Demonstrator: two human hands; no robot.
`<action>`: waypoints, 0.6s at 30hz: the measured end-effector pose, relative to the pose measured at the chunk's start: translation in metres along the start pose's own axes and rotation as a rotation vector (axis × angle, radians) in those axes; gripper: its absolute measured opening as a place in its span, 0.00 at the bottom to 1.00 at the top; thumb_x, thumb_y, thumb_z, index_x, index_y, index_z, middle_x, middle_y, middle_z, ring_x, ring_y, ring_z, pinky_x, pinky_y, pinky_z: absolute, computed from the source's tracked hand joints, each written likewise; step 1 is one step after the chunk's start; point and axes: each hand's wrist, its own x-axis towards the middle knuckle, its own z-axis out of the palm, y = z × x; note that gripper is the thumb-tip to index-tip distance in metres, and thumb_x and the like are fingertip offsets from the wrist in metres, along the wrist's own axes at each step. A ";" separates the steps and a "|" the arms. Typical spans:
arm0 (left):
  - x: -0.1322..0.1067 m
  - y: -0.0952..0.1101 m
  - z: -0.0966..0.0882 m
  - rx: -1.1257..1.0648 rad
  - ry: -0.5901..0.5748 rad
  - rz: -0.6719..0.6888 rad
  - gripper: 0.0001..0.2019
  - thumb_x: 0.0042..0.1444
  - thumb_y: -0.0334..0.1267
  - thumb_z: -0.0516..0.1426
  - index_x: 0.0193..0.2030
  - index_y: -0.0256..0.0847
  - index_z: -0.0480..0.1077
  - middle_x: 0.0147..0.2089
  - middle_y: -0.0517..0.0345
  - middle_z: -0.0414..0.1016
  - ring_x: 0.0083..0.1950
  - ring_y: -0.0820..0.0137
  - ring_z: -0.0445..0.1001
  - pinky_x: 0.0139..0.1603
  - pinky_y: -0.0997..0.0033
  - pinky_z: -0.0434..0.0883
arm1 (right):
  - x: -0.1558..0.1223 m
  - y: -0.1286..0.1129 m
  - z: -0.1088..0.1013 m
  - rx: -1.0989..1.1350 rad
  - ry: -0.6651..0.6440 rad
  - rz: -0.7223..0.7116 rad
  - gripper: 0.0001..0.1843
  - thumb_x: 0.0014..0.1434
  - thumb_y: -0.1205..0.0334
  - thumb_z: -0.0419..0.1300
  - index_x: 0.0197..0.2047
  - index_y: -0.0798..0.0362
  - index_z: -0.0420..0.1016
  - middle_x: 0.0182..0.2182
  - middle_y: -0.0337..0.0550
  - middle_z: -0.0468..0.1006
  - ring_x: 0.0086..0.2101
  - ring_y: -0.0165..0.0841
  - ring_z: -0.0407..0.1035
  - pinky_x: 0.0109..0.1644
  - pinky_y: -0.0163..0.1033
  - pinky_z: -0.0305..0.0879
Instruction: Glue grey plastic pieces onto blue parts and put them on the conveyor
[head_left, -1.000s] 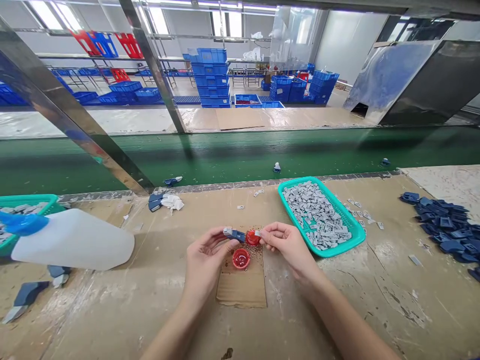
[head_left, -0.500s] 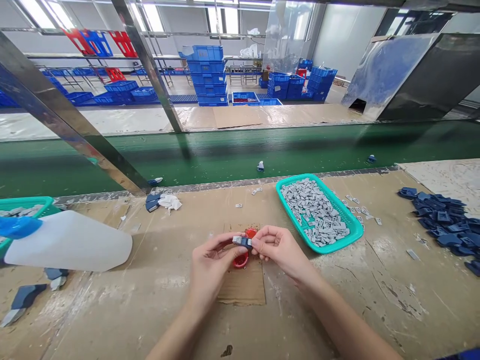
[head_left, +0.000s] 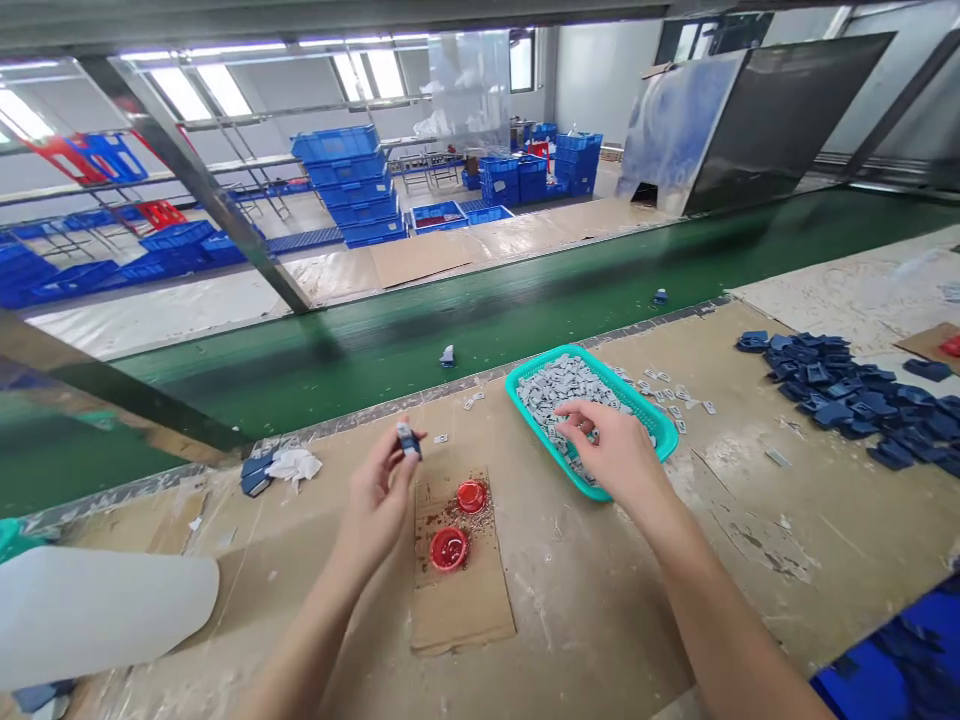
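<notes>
My left hand (head_left: pixel 375 500) is closed on a small navy plastic part with a pale grey end (head_left: pixel 409 441), held above the worktop. My right hand (head_left: pixel 611 445) hovers over a turquoise basket (head_left: pixel 541 442) full of small light-grey plastic pieces (head_left: pixel 562 383). Its thumb and forefinger are apart, and nothing shows between them. Part of the pieces is hidden behind this hand. Between my arms, a cardboard sheet (head_left: pixel 457 615) carries two small red dishes: one (head_left: pixel 448 549) with red liquid inside, the other (head_left: pixel 472 496) just behind it among reddish-brown stains.
A green conveyor belt (head_left: pixel 525 300) runs behind the worktop, carrying a couple of small parts. Many navy parts (head_left: pixel 832 385) are heaped at the right. Loose grey pieces (head_left: pixel 679 395) lie beside the basket. On the left are a large white container (head_left: pixel 112 605) and a crumpled white tissue (head_left: pixel 294 464).
My hands were together at the navy part; now they are apart. The left has moved left with the part, the right has gone over the basket. The view has turned right.
</notes>
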 end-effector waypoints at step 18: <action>0.183 -0.050 0.011 1.017 0.088 -0.028 0.20 0.55 0.45 0.51 0.49 0.31 0.68 0.51 0.28 0.69 0.58 0.39 0.59 0.55 0.36 0.50 | 0.004 0.010 0.009 -0.151 0.046 -0.004 0.16 0.63 0.68 0.47 0.44 0.54 0.75 0.39 0.51 0.77 0.41 0.41 0.71 0.42 0.41 0.63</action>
